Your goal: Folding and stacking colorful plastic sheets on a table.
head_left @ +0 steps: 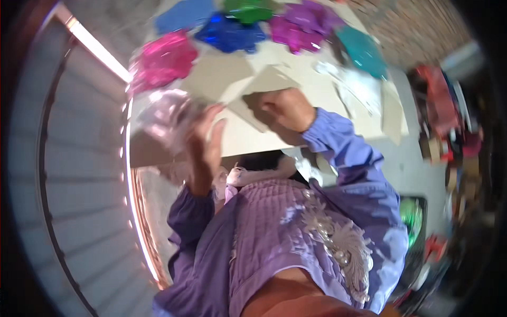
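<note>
My left hand is at the table's near left, blurred, its visible finger and thumb stretched out and apart. Right beside it lies a shiny, see-through pinkish plastic bundle; whether the fingers touch it I cannot tell. My right hand is closed with curled fingers, above a flat grey-beige card sheet that casts shadow near the middle. Anything in its grip is hidden. Another beige card sheet lies just to the left of that one.
Glossy bundles line the far side: pink, dark blue, green, purple and teal. Clear plastic lies on the table's right. A metal shutter stands at left; cluttered goods sit at right.
</note>
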A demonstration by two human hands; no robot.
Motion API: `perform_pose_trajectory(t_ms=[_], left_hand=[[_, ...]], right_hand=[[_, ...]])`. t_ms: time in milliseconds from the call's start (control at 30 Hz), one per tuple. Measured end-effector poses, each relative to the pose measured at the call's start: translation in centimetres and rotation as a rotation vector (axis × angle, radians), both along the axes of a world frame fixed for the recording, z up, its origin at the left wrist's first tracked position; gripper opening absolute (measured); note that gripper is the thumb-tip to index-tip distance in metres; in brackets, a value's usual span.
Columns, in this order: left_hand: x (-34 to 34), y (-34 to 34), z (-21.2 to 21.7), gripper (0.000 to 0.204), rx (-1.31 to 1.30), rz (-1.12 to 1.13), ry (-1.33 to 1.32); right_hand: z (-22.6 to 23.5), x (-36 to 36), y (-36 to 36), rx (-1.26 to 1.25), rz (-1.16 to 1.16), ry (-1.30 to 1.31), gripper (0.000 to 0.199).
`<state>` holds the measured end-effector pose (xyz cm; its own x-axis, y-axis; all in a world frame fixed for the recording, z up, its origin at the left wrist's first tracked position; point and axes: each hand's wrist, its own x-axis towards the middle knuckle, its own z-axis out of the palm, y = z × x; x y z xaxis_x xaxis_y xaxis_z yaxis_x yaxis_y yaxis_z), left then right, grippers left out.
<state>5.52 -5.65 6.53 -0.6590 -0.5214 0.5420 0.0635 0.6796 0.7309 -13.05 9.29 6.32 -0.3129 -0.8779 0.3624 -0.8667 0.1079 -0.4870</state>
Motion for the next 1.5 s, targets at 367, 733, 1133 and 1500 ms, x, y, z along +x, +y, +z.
perform_pose_trajectory(t_ms=[367, 733, 1133, 1500], left_hand=[[-3.0, 6.8, 0.6, 0.009, 0.336, -0.378, -0.209], [-20.7, 17.4, -3.3, 0.040, -0.627, -0.581, 0.020], [-26.6, 18.5, -7.6, 0.018, -0.599, -0.575, -0.066], [-9.3, 8.6, 1.1, 0.036, -0.310, -0.461, -0.173]], right_hand=[[-2.6, -4.0, 19.3, -0.135, -0.763, 0.208, 0.029], [-6.9, -8.0, 20.0, -0.208, -0.817, 0.335, 0.017], [-6.4, -10.0, 20.9, -0.224, -0.853, 0.281, 0.009], [-0.6, -9.0, 15.4, -0.045, -0.585, 0.602, 0.018]])
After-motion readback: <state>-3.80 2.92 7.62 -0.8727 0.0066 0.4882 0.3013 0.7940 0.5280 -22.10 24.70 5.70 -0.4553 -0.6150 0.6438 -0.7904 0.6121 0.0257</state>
